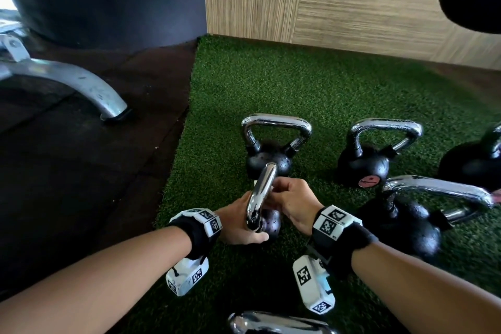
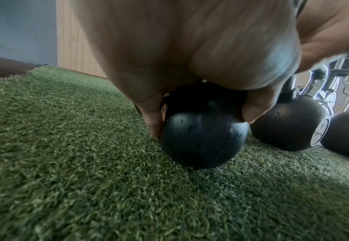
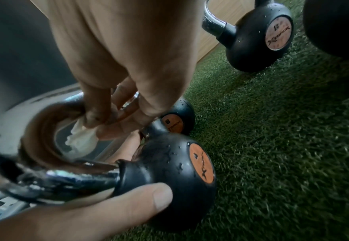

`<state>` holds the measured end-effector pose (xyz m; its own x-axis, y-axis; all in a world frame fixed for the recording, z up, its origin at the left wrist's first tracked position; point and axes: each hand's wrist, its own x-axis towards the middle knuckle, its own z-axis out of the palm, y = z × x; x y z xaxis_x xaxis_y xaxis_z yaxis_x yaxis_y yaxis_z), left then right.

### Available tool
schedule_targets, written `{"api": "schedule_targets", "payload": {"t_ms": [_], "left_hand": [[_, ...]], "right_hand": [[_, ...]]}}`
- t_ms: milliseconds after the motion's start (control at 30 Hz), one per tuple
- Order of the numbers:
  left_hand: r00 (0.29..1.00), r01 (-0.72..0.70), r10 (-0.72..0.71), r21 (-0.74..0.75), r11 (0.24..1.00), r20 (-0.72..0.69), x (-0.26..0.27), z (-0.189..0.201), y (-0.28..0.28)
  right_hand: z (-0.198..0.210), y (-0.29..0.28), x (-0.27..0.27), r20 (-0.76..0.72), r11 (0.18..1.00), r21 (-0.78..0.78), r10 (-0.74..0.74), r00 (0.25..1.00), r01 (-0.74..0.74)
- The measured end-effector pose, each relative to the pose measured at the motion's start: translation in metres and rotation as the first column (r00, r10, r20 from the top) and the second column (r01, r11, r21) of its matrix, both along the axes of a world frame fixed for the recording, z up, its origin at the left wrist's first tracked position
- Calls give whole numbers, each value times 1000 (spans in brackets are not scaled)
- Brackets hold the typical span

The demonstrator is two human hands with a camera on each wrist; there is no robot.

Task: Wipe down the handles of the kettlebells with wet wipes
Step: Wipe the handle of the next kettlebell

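Observation:
A small black kettlebell (image 1: pixel 271 225) sits on the green turf, its chrome handle (image 1: pixel 261 192) tilted up toward me. My left hand (image 1: pixel 238 225) grips its ball where the handle joins. In the left wrist view the fingers (image 2: pixel 155 124) and thumb curl round the black ball (image 2: pixel 202 141). My right hand (image 1: pixel 291 203) pinches a crumpled white wet wipe (image 3: pixel 82 138) against the inner side of the handle loop (image 3: pixel 45 177). The head view hides the wipe behind the handle and fingers. The ball (image 3: pixel 165 163) carries an orange round label.
Other kettlebells stand on the turf (image 1: pixel 298 89): one just behind (image 1: pixel 271 160), two to the right (image 1: pixel 366 165) (image 1: pixel 406 225), one at the right edge (image 1: pixel 477 163). Another chrome handle (image 1: pixel 271 324) lies close below. A metal machine leg (image 1: pixel 81 84) rests on dark flooring at left. A wooden wall (image 1: pixel 352 0) rises behind.

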<state>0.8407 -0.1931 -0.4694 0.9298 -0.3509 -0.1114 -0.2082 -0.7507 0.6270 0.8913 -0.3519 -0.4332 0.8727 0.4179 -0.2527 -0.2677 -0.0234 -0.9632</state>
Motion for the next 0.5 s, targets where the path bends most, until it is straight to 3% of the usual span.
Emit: {"api": "schedule_targets", "payload": {"t_ms": [167, 367, 500], "left_hand": [[999, -10, 12, -45, 999, 36, 1, -6, 1], [998, -56, 58, -97, 994, 22, 0, -6, 2], [998, -60, 61, -28, 998, 34, 0, -4, -2]], "right_hand": [[-4, -4, -3, 69, 999, -41, -22, 997, 25], [-3, 2, 7, 219, 950, -190, -204, 954, 247], [-9, 1, 3, 326, 901, -251, -266, 907, 354]]}}
